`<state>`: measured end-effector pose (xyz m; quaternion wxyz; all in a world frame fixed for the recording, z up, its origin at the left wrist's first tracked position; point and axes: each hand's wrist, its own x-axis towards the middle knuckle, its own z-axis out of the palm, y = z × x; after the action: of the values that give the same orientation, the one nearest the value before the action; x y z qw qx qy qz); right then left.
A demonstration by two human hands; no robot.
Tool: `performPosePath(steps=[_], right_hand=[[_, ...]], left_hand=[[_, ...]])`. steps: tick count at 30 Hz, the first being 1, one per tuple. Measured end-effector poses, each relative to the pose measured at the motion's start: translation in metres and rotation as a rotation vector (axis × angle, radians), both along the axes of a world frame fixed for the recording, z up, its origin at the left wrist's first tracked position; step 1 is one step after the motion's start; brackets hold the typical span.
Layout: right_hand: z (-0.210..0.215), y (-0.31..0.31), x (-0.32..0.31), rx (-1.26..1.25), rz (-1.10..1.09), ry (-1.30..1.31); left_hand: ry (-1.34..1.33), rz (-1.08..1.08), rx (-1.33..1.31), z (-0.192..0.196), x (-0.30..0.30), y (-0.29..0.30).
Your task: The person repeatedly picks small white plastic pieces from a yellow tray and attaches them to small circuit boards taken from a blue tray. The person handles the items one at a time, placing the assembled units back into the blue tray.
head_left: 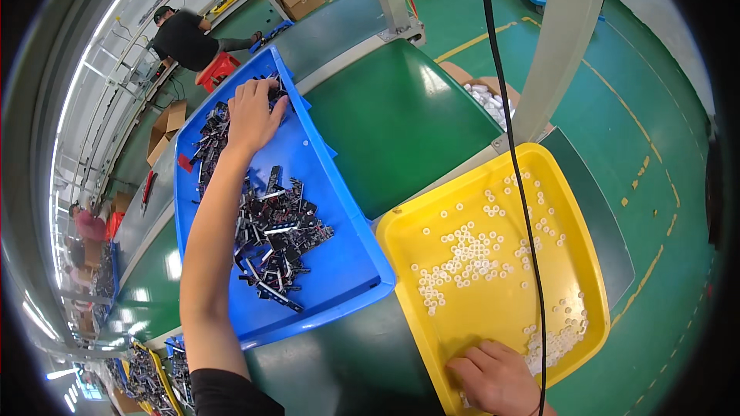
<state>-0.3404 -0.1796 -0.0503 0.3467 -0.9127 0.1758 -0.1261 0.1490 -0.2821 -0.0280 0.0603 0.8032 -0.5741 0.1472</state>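
My left hand (254, 117) reaches into the far end of a blue tray (327, 192), over small black parts. Its fingers bend down among the parts and the thumb stands apart from them; the fingertips are partly hidden. Closer to me in the same tray lies a loose heap of black parts with silvery strips (279, 231). My right hand (497, 379) is low over the near end of a yellow tray (401, 262). Its fingers are curled together, and what they hold, if anything, is hidden. Small white rings (470, 254) lie scattered in the yellow tray, with a denser pile beside this hand.
A black cable (509, 123) hangs in front of the yellow tray. Beyond stands a pale post (563, 54), with a box of white pieces (487, 100) near it. Red-handled pliers (147, 187) lie left of the blue tray. A person (185, 40) sits at the far left.
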Motion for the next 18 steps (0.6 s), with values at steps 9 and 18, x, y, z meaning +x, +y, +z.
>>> performPosePath(steps=[9,18], right_hand=[[-0.002,0.002,0.003,-0.027,0.051,0.002],[-0.005,0.005,0.007,-0.132,0.008,-0.009]], left_hand=[[0.469,-0.154,0.188,-0.005,-0.029,0.043],[0.445,-0.127,0.255,-0.006,-0.026,0.052]])
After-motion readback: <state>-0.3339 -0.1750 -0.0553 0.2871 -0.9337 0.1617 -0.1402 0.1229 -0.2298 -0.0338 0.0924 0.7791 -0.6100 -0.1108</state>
